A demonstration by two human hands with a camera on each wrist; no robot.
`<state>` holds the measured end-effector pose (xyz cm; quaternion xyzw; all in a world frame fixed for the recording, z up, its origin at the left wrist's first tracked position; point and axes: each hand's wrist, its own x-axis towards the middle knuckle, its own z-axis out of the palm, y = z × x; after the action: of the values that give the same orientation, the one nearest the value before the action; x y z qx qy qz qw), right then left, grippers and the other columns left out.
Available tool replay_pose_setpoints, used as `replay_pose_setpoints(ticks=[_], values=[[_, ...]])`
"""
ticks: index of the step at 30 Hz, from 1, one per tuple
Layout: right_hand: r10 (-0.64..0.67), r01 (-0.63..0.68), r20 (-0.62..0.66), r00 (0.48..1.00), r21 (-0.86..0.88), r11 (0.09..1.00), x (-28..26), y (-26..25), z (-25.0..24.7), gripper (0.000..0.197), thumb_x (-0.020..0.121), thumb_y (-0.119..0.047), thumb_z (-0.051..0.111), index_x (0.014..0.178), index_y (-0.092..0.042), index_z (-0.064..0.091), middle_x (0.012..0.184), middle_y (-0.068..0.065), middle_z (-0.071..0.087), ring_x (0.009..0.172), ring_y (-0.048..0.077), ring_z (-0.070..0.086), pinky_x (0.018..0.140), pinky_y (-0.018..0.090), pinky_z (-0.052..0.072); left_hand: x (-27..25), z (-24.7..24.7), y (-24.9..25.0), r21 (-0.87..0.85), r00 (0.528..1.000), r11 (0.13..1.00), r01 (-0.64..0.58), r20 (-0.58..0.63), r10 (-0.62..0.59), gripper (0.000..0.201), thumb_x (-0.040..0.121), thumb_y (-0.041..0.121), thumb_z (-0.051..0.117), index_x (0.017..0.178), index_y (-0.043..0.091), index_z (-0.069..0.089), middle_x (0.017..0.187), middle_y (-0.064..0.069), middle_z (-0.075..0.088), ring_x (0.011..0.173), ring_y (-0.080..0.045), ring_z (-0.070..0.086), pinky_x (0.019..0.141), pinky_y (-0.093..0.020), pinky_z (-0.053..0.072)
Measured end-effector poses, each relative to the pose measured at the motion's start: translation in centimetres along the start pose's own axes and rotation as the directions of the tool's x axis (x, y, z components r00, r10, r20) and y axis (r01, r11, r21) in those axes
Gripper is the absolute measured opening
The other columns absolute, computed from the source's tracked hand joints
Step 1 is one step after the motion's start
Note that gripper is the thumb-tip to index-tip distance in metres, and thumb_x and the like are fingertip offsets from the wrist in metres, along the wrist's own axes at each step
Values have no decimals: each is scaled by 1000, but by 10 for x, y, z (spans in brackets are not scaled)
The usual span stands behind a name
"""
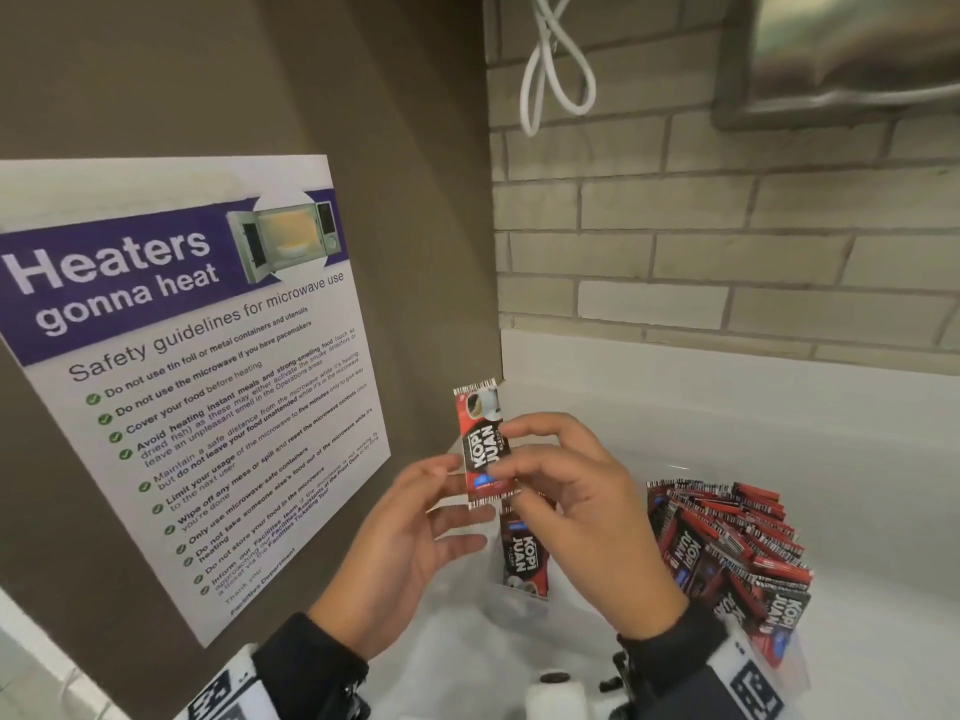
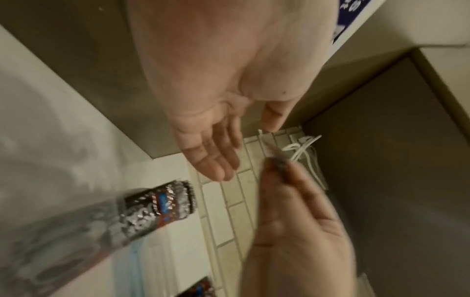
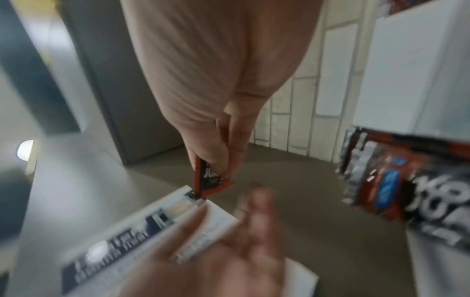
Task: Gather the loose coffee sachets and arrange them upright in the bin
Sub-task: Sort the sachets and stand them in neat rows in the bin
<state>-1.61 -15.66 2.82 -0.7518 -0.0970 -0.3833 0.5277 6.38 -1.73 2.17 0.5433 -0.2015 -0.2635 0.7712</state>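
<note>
My right hand (image 1: 511,454) pinches a red-and-black coffee sachet (image 1: 485,444) by its lower right side and holds it upright in the air in front of the brown panel. In the right wrist view the same sachet (image 3: 211,180) hangs from my right hand's fingertips (image 3: 218,158). My left hand (image 1: 441,491) is open just left of the sachet with its fingers straight; whether the thumb touches it I cannot tell. Below my hands one sachet (image 1: 524,553) stands in a small clear bin (image 1: 519,610). At the right stands a fanned stack of sachets (image 1: 727,553).
A microwave safety poster (image 1: 197,381) hangs on the brown panel at the left. The white counter (image 1: 779,433) runs to a brick wall (image 1: 727,241). A white cable (image 1: 556,65) and a steel dispenser (image 1: 857,49) hang above.
</note>
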Motion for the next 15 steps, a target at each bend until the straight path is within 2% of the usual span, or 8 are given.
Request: replay_pose_setpoints(ticks=[2, 4, 7, 9, 12, 14, 15], values=[[-91, 99, 60, 994, -156, 983, -1, 6, 1, 27, 81, -1, 52, 94, -13, 73, 120, -9, 54, 99, 4, 64, 82, 16, 51, -5, 4, 5, -8, 995, 999, -45, 89, 46, 42, 80, 31, 54, 114, 6, 58, 96, -8, 65, 83, -19, 62, 64, -30, 52], [-123, 147, 124, 985, -202, 968, -1, 10, 1, 33, 84, 1, 48, 102, -15, 71, 126, -8, 50, 100, 1, 63, 84, 14, 49, -7, 8, 7, 44, 992, 995, -93, 94, 89, 37, 76, 21, 60, 110, 8, 59, 90, -5, 65, 76, -14, 62, 61, -26, 52], [-121, 147, 127, 984, -216, 965, -1, 11, -2, 38, 85, 0, 45, 102, -25, 68, 125, -13, 50, 94, 5, 64, 77, 22, 51, -5, 7, 6, 107, 991, 986, -129, 47, 125, 38, 70, 11, 62, 108, 10, 61, 84, -4, 66, 67, -10, 61, 57, -22, 50], [-95, 107, 58, 994, -242, 964, 0, 8, -6, 39, 86, -1, 46, 99, -29, 68, 121, -14, 52, 87, 10, 62, 70, 25, 50, -5, 5, 6, 143, 992, 982, -124, 25, 122, 36, 69, 10, 61, 105, 12, 64, 81, -4, 65, 64, -10, 59, 55, -20, 48], [-32, 20, -78, 996, -152, 988, 3, 2, -15, 39, 87, -4, 49, 107, -33, 64, 120, -16, 54, 96, 7, 62, 78, 18, 50, -6, 1, 8, 266, 994, 959, -96, 77, 78, 32, 68, 9, 59, 96, 18, 71, 76, -2, 64, 61, -8, 54, 53, -18, 43], [47, -50, -58, 997, -64, 997, 4, -5, -22, 39, 91, -8, 54, 118, -36, 58, 120, -18, 57, 99, 6, 63, 81, 15, 49, -8, -1, 11, 388, 990, 920, -59, 139, 5, 34, 66, 9, 57, 91, 25, 75, 74, 1, 63, 60, -7, 53, 53, -17, 41], [119, -119, -10, 993, -26, 993, 5, -8, -26, 39, 92, -9, 57, 120, -36, 58, 117, -16, 61, 94, 5, 65, 79, 14, 49, -9, -2, 14, 446, 985, 894, -48, 171, -33, 36, 66, 11, 56, 92, 27, 75, 73, 2, 63, 60, -6, 52, 53, -17, 40]])
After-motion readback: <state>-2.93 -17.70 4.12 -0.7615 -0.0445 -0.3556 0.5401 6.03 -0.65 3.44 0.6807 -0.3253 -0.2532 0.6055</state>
